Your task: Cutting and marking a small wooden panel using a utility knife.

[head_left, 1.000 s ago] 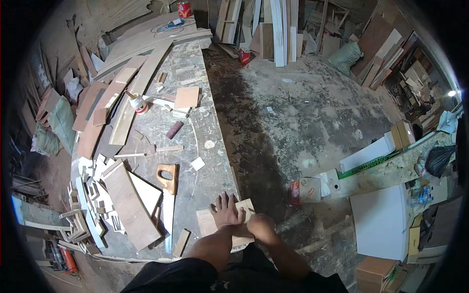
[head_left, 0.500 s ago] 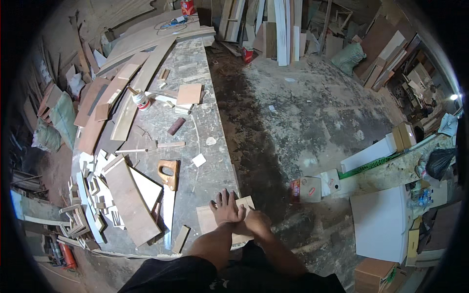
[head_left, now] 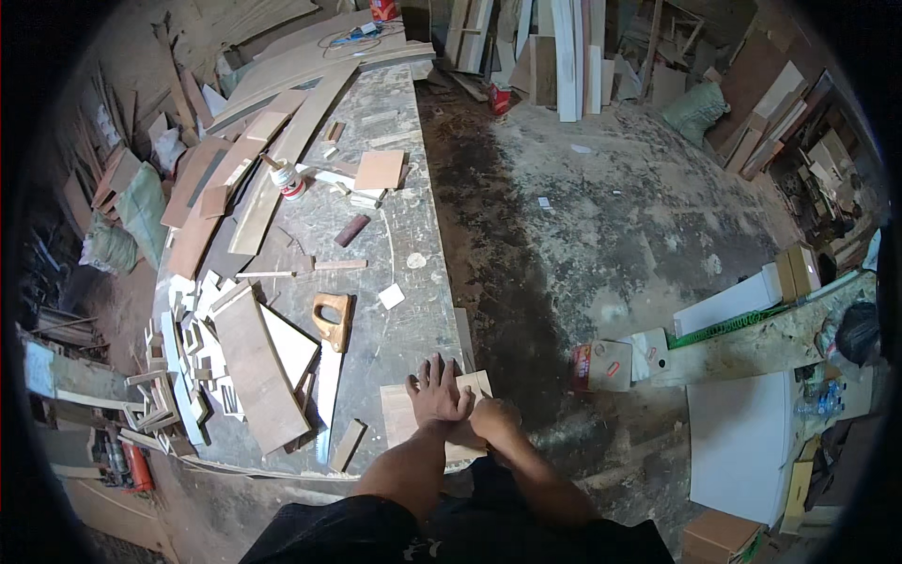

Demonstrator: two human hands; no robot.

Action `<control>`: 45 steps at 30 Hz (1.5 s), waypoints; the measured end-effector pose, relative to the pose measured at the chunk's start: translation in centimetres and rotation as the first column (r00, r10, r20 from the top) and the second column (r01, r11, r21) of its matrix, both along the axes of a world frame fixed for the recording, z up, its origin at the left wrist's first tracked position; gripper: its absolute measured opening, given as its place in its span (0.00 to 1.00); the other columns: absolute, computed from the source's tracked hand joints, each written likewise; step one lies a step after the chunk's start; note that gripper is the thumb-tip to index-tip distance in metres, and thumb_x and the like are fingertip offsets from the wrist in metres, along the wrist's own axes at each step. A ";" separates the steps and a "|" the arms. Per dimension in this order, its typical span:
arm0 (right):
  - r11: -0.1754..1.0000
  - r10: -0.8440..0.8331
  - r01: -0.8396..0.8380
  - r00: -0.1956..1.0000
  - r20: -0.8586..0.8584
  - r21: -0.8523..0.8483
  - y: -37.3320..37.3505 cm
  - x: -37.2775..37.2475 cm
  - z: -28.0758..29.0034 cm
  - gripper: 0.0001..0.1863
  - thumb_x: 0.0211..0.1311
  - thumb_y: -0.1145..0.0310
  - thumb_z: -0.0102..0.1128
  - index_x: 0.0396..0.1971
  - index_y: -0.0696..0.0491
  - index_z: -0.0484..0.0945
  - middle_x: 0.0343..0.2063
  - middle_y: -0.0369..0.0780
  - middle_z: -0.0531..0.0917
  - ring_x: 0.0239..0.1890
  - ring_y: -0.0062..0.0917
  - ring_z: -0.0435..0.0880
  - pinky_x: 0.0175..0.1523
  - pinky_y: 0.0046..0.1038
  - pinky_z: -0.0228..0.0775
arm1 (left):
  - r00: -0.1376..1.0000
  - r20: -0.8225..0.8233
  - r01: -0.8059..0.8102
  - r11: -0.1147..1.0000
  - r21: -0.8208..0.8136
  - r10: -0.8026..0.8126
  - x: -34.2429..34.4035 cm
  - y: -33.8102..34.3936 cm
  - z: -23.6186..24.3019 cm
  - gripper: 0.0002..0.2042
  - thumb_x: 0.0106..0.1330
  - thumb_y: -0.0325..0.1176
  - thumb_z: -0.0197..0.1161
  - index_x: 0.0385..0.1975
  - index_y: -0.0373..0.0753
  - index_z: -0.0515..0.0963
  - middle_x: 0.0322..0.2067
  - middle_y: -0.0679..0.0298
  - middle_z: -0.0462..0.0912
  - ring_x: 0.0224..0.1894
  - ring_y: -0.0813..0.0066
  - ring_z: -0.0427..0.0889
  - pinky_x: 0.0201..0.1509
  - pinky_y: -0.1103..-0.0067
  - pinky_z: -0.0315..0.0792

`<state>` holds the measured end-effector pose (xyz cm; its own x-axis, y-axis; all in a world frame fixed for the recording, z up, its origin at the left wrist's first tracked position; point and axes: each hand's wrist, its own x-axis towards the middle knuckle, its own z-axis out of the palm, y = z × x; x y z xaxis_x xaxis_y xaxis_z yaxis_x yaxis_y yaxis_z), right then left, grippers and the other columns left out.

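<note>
Offcuts [head_left: 199,348], white and jumbled, crowded the nine-to-ten o'clock side of the workbench [head_left: 376,367], seen from the pale wooden panel [head_left: 399,411] under the person's hands. That panel lay flat at the bench's five o'clock corner. The left hand [head_left: 439,399] pressed on it, open, fingers spread toward twelve. The right hand [head_left: 495,419] was curled closed at the panel's three o'clock edge; whether it gripped anything, I could not tell. The left hand and forearm covered much of the panel's middle.

Closest on the bench, between eight and nine o'clock, was a short wooden block [head_left: 349,446], near the left forearm. A handsaw [head_left: 333,324] lay between ten and eleven, wooden handle away from the person and blade toward six. Just left of the blade, a long brown board [head_left: 260,368] slanted across a white sheet [head_left: 293,340], taking up much of that side. At eleven sat a white square [head_left: 392,297], with a dark red-brown block [head_left: 352,230] farther out, and beyond that a white pot [head_left: 291,183] with a wooden handle sticking out. Off the bench, between two and three, stood a cardboard box [head_left: 609,365].
</note>
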<state>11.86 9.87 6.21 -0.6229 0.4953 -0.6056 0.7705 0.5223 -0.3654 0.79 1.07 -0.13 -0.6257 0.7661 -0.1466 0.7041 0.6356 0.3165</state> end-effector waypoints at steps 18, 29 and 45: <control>0.820 -0.258 0.282 0.959 0.118 -0.498 7.8 6.3 -3.5 0.27 0.76 0.45 0.46 0.43 0.60 0.73 0.22 0.43 0.82 0.18 0.30 0.84 0.21 0.32 0.79 | 0.999 -0.035 -0.006 1.000 0.009 0.006 0.7 0.4 0.7 0.38 0.64 0.61 0.50 0.73 0.49 0.62 0.76 0.54 0.57 0.77 0.49 0.53 0.75 0.42 0.40; 0.629 -0.401 0.221 0.914 -0.068 -0.745 1.9 7.8 -7.3 0.16 0.77 0.60 0.44 0.56 0.52 0.67 0.39 0.46 0.84 0.30 0.33 0.88 0.29 0.32 0.83 | 0.995 -0.095 0.003 0.996 0.089 0.005 1.2 -0.3 1.0 0.35 0.65 0.57 0.53 0.70 0.47 0.67 0.73 0.52 0.61 0.75 0.50 0.57 0.75 0.43 0.42; 0.454 -0.754 0.460 0.655 -0.054 -0.763 -2.4 9.2 -11.9 0.21 0.71 0.63 0.64 0.60 0.48 0.71 0.42 0.36 0.80 0.35 0.23 0.81 0.32 0.28 0.84 | 0.985 -0.155 0.128 0.939 0.320 -0.081 2.8 -1.6 0.0 0.28 0.66 0.51 0.57 0.59 0.37 0.71 0.54 0.48 0.74 0.61 0.46 0.69 0.71 0.44 0.51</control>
